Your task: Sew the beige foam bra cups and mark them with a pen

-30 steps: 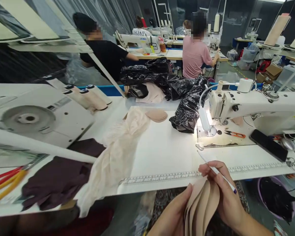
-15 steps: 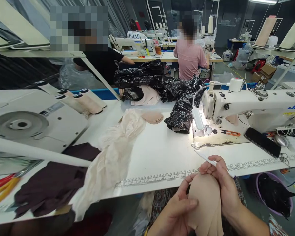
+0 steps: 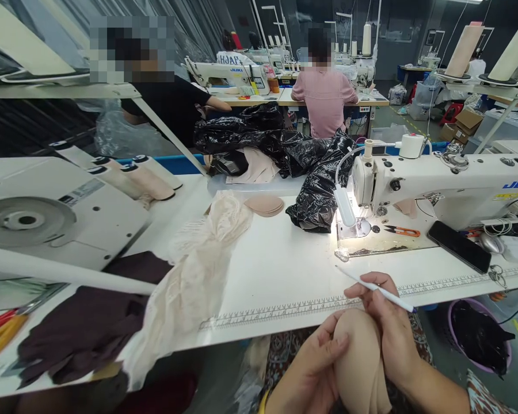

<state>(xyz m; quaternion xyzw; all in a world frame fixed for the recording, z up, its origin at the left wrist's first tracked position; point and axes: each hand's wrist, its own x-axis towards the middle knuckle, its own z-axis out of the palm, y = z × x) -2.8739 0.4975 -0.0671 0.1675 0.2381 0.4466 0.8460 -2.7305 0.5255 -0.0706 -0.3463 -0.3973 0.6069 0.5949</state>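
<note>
Here, hands [image 3: 317, 359] [image 3: 397, 345] hold fabric [image 3: 360, 359] and a pen [image 3: 396, 298].

1. Sewing machine [image 3: 453, 175]: table [image 3: 276, 264], right end.
2. Snips [image 3: 406, 232]: on machine bed [image 3: 369, 245], left of phone [image 3: 460, 247].
3. Plastic bag [image 3: 315, 195]: along back edge, left of sewing machine.
4. Fabric stack [image 3: 265, 206]: before plastic bag, right of lace [image 3: 194, 287].
5. Lace: from near back edge to front edge.
6. Cloth heap [image 3: 86, 322]: front edge, left of lace.
7. Thread spools [image 3: 153, 183]: behind cloth heap, toward back edge.
8. Fabric pieces [image 3: 358, 359]: between left hand [image 3: 313, 365] and right hand [image 3: 392, 336], before front edge.
9. Pen [image 3: 391, 296]: in right hand.
</note>
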